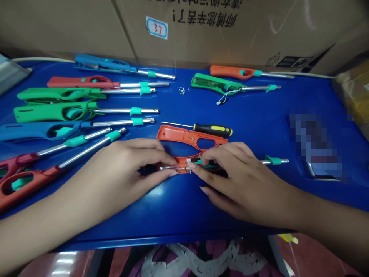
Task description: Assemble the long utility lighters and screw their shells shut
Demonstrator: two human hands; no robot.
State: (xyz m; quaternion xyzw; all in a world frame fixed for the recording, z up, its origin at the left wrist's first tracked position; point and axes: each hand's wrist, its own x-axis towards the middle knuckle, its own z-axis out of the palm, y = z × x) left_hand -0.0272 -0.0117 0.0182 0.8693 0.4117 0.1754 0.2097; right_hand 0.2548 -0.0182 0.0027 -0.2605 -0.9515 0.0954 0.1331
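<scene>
An opened orange gas lighter [181, 159] lies in front of me, its inside showing a clear tube and a small white part [189, 160]. My left hand [129, 159] is closed on its left end, thumb on the near edge and fingers on the far side. Over the right part my right hand [242, 177] is bent, one fingertip pressing by the white part; another fingertip hangs apart over the table. The lighter's metal tube with a teal collar [272, 160] sticks out beyond my right hand. Just behind lies its loose orange half-shell [175, 133].
A black-yellow screwdriver [213, 129] lies behind the shell. Several lighters, including a green one [54, 111], fill the left. At back right are an opened green lighter [213, 82] and an orange one [227, 71]. Small screws [181, 90], a blurred phone-like object [319, 150] and a cardboard box [86, 27] surround them.
</scene>
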